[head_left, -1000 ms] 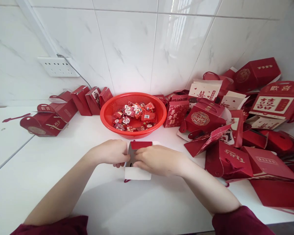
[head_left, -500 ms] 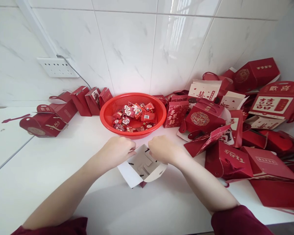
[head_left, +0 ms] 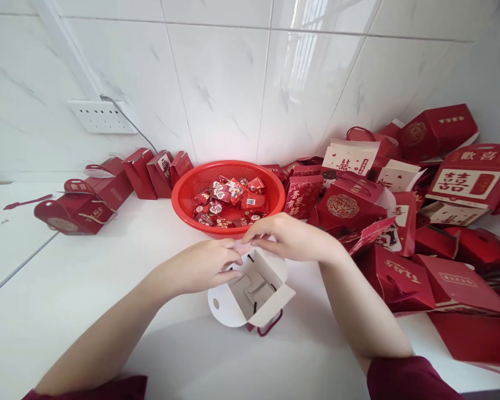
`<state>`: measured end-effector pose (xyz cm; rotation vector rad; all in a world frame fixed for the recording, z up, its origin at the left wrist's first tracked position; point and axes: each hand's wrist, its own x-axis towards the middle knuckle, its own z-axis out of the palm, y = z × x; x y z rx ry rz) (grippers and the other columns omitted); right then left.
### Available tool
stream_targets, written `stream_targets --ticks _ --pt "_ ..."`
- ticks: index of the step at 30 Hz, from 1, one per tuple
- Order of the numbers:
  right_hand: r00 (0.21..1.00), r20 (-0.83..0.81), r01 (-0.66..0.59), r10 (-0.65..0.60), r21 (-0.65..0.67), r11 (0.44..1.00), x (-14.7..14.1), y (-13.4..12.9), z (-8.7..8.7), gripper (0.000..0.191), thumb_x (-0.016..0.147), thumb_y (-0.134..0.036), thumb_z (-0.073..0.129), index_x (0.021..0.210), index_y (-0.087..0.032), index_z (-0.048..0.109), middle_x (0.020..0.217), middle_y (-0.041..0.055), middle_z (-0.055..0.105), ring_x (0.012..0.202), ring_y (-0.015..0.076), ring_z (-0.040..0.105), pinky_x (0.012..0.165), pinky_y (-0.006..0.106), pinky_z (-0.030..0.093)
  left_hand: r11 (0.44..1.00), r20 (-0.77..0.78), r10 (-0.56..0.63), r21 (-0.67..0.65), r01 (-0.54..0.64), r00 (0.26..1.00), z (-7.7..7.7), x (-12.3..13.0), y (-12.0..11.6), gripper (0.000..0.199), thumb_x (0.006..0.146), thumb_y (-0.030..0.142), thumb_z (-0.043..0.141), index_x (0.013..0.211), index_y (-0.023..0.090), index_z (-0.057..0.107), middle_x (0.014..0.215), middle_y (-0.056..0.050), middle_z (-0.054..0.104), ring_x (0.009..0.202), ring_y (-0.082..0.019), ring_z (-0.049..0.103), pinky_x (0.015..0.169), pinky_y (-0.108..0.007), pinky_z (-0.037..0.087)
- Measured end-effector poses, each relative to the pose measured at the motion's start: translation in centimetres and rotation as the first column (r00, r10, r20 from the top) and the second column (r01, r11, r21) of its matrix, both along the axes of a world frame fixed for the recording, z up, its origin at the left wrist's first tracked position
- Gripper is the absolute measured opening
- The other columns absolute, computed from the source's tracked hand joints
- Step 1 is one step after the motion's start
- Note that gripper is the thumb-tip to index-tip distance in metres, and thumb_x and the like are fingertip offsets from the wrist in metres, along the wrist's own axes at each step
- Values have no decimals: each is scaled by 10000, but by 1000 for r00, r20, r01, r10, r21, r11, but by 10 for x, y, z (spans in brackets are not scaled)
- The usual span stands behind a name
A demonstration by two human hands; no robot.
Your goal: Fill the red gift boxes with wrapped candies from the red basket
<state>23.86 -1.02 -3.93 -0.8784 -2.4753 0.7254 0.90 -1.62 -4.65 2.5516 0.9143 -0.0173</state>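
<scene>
An unlidded gift box (head_left: 260, 289) stands on the table before me, white inside, with its flaps spread and a dark red cord handle (head_left: 271, 324) at its near side. Dark cord ends show on its inner walls. At its far left rim, my left hand (head_left: 206, 265) is closed on the edge, thumb toward the inside. My right hand (head_left: 289, 236) arches over the far flap with fingers stretched to the left; its fingertips lie close to the left hand's. Just behind, a red plastic basket (head_left: 179, 203) holds small wrapped sweets (head_left: 233, 194).
Many red gift boxes (head_left: 350, 205) with cord handles are heaped on the right. Several more red boxes (head_left: 77, 214) stand at the left along the tiled wall (head_left: 220, 83). A dark red strip (head_left: 27, 202) lies on the white table (head_left: 120, 289). A socket panel (head_left: 102, 118) has a cable.
The box has turned and shifted slightly right, showing its rounded left flap and cord handle. My right hand has gone from a fist to stretched fingers over the far side; the left has loosened slightly.
</scene>
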Motion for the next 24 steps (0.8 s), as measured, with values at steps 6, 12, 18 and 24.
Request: stream_targets --ticks 6,12,18,24 --pt "971 1 237 -237 39 971 -1 36 19 255 958 -190 465 1043 -165 704 1077 27 733 981 140 659 878 251 470 985 -85 109 -122 -119 990 -3 0 -6 148 873 310 542 907 204 641 834 -23 678 628 -168 594 572 -269 380" --pt "905 424 73 18 -196 978 -53 121 -9 205 883 -182 576 996 -122 737 1079 84 743 951 193 675 836 252 474 987 -168 73 -127 -95 983 -2 -2 -5 244 857 198 432 619 185 488 603 -12 552 516 -142 458 512 -276 319" --pt "831 543 98 120 -356 929 -89 147 -45 341 872 -365 624 1028 -80 727 1045 132 739 855 215 686 758 282 495 984 -77 175 27 -173 982 19 -18 -3 242 934 294 423 749 202 550 789 -21 657 672 -173 579 619 -280 380" --pt "833 476 58 283 -584 809 -84 150 -55 426 854 -503 630 1043 -132 724 946 48 745 720 139 673 667 225 515 941 -98 284 221 -258 954 21 -29 3 226 785 154 507 981 224 596 973 -35 658 792 -200 609 633 -281 390"
